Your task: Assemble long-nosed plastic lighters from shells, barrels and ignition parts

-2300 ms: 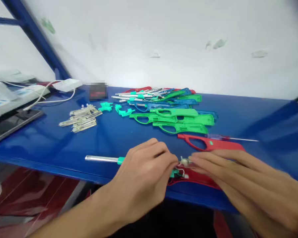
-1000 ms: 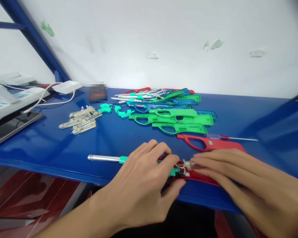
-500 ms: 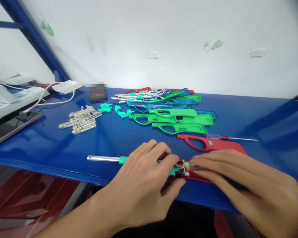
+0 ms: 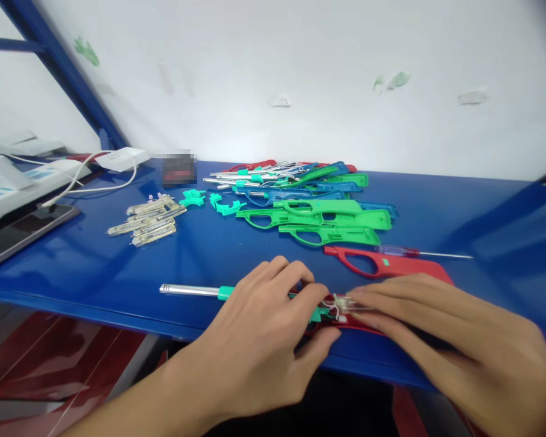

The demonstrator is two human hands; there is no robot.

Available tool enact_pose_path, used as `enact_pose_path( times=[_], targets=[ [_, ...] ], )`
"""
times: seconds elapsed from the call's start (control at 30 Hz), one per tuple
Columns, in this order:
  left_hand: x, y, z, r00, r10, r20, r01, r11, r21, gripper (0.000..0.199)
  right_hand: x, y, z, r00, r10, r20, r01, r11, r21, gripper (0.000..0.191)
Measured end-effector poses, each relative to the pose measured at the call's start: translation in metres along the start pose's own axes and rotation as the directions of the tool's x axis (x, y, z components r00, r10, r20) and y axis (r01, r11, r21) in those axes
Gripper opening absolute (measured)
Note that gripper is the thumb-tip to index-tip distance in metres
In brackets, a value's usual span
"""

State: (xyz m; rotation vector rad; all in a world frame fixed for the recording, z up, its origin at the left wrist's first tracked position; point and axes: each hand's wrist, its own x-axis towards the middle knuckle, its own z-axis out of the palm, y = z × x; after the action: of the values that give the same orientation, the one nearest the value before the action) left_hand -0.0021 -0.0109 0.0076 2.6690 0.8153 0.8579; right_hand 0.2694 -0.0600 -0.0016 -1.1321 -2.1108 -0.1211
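Observation:
At the table's front edge lies a partly assembled red gas lighter (image 4: pixel 366 325), its metal tube (image 4: pixel 188 291) pointing left past a teal collar (image 4: pixel 226 294). My left hand (image 4: pixel 264 328) is closed around its middle, where a teal trigger part (image 4: pixel 317 315) and white wires show by the fingertips. The fingers of my right hand (image 4: pixel 464 340) pinch a clear fuel tank (image 4: pixel 355 304) at the red shell's handle; whether it is fully seated I cannot tell. Just behind, a red lighter shell half (image 4: pixel 404 267) lies on the table.
Green shell halves (image 4: pixel 332 235) and a pile of lighter parts (image 4: pixel 273 179) lie at the back. Several clear tanks (image 4: pixel 152 224) and teal pieces (image 4: pixel 227 206) are left of them. A screwdriver (image 4: pixel 441 255) lies right; a phone (image 4: pixel 27 237) and white cable (image 4: pixel 95 190) are left.

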Motion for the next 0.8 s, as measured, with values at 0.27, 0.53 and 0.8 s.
enact_pose_path(
  times=[0.27, 0.53, 0.8],
  targets=[
    [0.0016, -0.0019, -0.0008, 1.000, -0.008, 0.009, 0.008, 1.000, -0.004, 0.019, -0.0005, -0.0010, 0.0008, 0.999, 0.048, -0.007, -0.048, 0.997, 0.054, 0.022],
    [0.0010, -0.0001, -0.0033, 0.999, -0.011, 0.032, 0.011, 1.000, -0.010, 0.009, 0.0003, 0.0000, -0.0001, 0.998, 0.058, -0.005, -0.057, 0.997, 0.057, 0.019],
    [0.0012, -0.0008, -0.0026, 0.999, -0.006, 0.047, 0.006, 1.000, -0.014, 0.010, -0.0030, 0.0012, -0.0001, 0.995, 0.097, 0.005, -0.097, 0.989, 0.116, 0.022]
  ],
)
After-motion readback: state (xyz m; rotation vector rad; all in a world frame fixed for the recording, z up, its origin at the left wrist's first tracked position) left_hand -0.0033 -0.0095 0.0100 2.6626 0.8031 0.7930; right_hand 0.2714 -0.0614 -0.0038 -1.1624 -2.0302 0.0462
